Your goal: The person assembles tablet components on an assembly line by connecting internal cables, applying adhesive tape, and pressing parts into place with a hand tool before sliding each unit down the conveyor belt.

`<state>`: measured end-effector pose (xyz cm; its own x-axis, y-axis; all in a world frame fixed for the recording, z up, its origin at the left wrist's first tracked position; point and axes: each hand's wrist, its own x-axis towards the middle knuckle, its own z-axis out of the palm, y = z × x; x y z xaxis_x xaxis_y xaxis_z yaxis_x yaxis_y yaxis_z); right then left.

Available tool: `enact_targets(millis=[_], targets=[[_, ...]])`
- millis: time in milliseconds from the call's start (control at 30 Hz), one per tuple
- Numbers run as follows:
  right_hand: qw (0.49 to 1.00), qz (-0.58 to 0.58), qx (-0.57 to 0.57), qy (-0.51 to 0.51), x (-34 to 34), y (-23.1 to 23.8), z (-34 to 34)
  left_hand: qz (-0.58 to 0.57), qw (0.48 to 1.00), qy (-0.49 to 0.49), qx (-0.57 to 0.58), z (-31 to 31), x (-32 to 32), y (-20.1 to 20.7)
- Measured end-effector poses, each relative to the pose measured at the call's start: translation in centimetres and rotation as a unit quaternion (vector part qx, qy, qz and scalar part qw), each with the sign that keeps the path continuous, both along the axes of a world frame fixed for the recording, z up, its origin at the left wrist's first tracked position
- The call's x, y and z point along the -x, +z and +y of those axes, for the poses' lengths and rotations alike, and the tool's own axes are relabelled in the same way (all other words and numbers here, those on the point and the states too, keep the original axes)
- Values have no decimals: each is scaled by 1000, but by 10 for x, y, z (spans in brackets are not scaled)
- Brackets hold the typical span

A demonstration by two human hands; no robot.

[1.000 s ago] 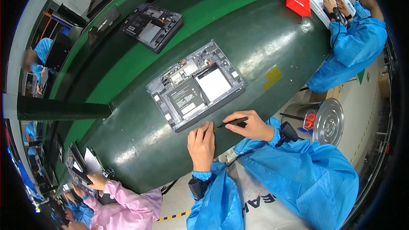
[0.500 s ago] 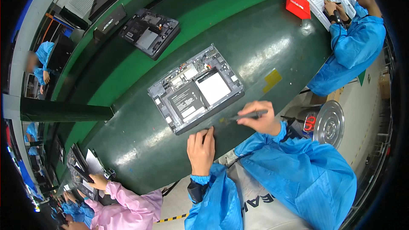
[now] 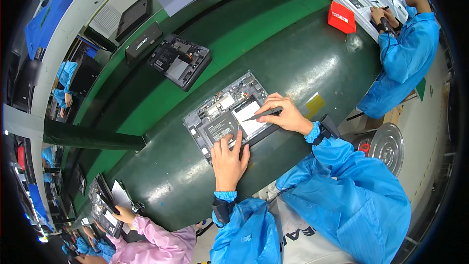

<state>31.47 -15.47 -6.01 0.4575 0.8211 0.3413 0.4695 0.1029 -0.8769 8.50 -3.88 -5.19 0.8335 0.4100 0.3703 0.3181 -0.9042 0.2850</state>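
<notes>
An opened laptop base (image 3: 198, 126) lies on the green bench in front of me, its circuit board and black battery (image 3: 220, 127) exposed. Beside the battery is a white rectangular panel (image 3: 251, 126). My right hand (image 3: 288, 112) is closed around dark tweezers (image 3: 266, 114), their tips pointing left, over the border between panel and battery. Whether the tips touch cannot be made out. Over the laptop's near edge, my left hand (image 3: 229, 161) has its fingers apart and holds nothing. Its index fingertip reaches the battery's right side.
Farther back sits another opened dark device (image 3: 181, 61). A red bin (image 3: 342, 17) stands near a co-worker in blue (image 3: 408, 63) at right. At lower left, a co-worker in pink (image 3: 159, 239) handles an opened laptop (image 3: 105, 208). A yellow patch (image 3: 315, 105) marks the bench.
My right hand has moved up and left with the tweezers, from the bench to over the laptop. My left hand has moved from the near bench onto the laptop's edge. The view has shifted.
</notes>
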Motion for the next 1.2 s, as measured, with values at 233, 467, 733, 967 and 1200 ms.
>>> enact_targets(millis=[233,467,733,967,1200], targets=[[999,-26,39,21,1,-10,5,0,1000,-9,-22,5,-5,3],[998,-51,42,4,2,-11,8,-6,999,-31,-42,10,-9,7],[998,-52,42,-3,4,-11,5,-2,997,-59,-44,14,-15,8],[998,-36,-2,-44,9,-1,-2,7,997,-75,-10,19,-17,16],[940,311,99,99,62,4,-66,-44,997,-44,34,-25,46,-16]])
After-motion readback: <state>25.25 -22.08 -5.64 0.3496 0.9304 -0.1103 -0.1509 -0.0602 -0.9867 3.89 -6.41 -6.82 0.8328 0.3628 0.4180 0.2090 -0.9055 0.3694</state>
